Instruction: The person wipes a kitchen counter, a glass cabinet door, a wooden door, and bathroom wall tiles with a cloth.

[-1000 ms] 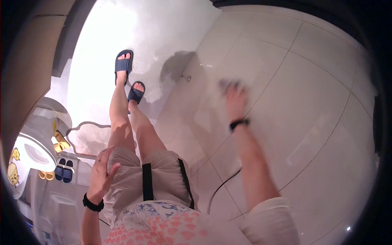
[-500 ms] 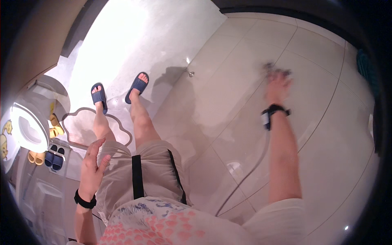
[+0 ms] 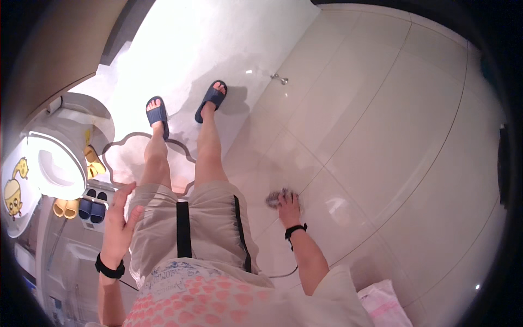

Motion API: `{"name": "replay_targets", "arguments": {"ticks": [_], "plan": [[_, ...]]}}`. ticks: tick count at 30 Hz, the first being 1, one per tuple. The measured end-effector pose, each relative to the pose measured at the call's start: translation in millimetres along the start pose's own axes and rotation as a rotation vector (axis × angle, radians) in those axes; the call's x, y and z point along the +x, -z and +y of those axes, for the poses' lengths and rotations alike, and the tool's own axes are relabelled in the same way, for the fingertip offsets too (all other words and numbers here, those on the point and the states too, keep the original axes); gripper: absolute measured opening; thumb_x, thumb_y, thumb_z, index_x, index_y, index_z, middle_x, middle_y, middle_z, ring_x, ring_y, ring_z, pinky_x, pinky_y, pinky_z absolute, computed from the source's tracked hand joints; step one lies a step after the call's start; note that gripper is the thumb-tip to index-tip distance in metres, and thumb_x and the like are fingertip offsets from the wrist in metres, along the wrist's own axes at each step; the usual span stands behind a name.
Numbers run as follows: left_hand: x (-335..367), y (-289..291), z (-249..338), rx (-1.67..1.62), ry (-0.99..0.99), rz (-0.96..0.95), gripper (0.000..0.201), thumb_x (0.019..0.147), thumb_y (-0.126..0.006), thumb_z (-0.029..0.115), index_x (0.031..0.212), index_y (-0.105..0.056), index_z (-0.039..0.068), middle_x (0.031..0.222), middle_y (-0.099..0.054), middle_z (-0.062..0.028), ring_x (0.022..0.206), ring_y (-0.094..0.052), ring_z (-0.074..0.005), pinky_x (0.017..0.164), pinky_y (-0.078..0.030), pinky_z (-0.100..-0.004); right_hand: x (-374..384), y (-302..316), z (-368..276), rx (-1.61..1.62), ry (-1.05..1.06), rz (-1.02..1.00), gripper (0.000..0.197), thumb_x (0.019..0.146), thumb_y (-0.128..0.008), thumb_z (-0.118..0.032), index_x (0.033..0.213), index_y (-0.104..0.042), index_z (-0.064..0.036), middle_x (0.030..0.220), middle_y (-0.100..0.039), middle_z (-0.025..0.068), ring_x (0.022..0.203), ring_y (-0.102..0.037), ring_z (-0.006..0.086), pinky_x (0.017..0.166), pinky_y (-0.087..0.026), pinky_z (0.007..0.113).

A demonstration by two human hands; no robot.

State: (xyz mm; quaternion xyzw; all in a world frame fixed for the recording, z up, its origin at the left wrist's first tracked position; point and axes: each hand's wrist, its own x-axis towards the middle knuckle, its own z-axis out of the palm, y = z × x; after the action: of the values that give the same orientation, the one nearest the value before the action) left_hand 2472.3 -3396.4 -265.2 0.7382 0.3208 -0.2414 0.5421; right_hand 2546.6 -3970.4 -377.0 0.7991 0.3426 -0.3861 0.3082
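My right hand (image 3: 290,212) presses a small crumpled greyish cloth (image 3: 274,200) against the pale tiled wall (image 3: 376,158). Its fingers curl over the cloth, and a black strap circles the wrist. My left hand (image 3: 116,235) hangs beside my left thigh, near the beige shorts (image 3: 155,229). Its fingers are stretched and the thumb stands apart, with nothing held. The wrist of that hand also wears a black band. A thin dark cable runs below my right wrist.
A toilet (image 3: 57,166) with a cartoon-printed lid stands at the left. Yellow slippers (image 3: 66,208) and dark blue slippers (image 3: 92,207) lie beside it. A scalloped mat (image 3: 122,163) is under my legs. A metal fitting (image 3: 283,80) juts from the wall; a pink-white towel (image 3: 385,305) shows lower right.
My right hand has come down and leftward along the wall, closer to my body, with the cloth. My left hand stays by my thigh. The view has shifted, and the towel now shows.
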Motion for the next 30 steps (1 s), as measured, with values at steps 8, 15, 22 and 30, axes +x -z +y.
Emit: {"name": "replay_targets", "arguments": {"ticks": [8, 15, 22, 30], "plan": [[-13.9, 13.7, -38.2, 0.085, 0.079, -0.046, 0.042, 0.09, -0.056, 0.012, 0.129, -0.048, 0.001, 0.123, -0.057, -0.014, 0.11, -0.054, -0.0259, 0.093, -0.04, -0.0337, 91.9, 92.6, 110.5, -0.464, -0.143, 0.094, 0.04, 0.091, -0.045, -0.024, 0.127, -0.052, -0.0087, 0.14, -0.043, 0.012, 0.133, -0.031, 0.0351, 0.112, -0.018, 0.057], [-19.9, -33.8, -60.7, 0.1, 0.121, -0.126, 0.037, 0.089, -0.057, 0.012, 0.123, -0.05, -0.004, 0.121, -0.055, -0.0194, 0.115, -0.052, -0.0316, 0.097, -0.04, -0.0354, 205.9, 224.0, 214.9, -0.564, -0.537, 0.178, 0.045, 0.09, -0.045, -0.017, 0.135, -0.046, -0.0202, 0.146, -0.033, 0.0073, 0.136, -0.03, 0.0297, 0.104, -0.026, 0.058], [-6.3, -60.6, -64.8, 0.102, 0.242, -0.238, 0.038, 0.088, -0.057, 0.013, 0.121, -0.05, -0.003, 0.122, -0.055, -0.0188, 0.114, -0.052, -0.0349, 0.098, -0.039, -0.0373, 240.1, 34.5, 62.0, -0.525, -0.11, 0.198, 0.039, 0.092, -0.043, -0.021, 0.129, -0.049, -0.0081, 0.132, -0.049, 0.0146, 0.122, -0.041, 0.0385, 0.107, -0.027, 0.053], [-6.5, -57.4, -86.5, 0.081, 0.371, -0.202, 0.039, 0.089, -0.056, 0.013, 0.125, -0.05, 0.0, 0.123, -0.055, -0.0155, 0.114, -0.051, -0.0278, 0.099, -0.037, -0.0364, 8.0, -147.3, -146.8, -0.131, 0.26, -0.39, 0.051, 0.092, -0.044, -0.027, 0.139, -0.04, -0.0069, 0.144, -0.04, 0.0079, 0.136, -0.029, 0.0291, 0.115, -0.013, 0.047]]}}
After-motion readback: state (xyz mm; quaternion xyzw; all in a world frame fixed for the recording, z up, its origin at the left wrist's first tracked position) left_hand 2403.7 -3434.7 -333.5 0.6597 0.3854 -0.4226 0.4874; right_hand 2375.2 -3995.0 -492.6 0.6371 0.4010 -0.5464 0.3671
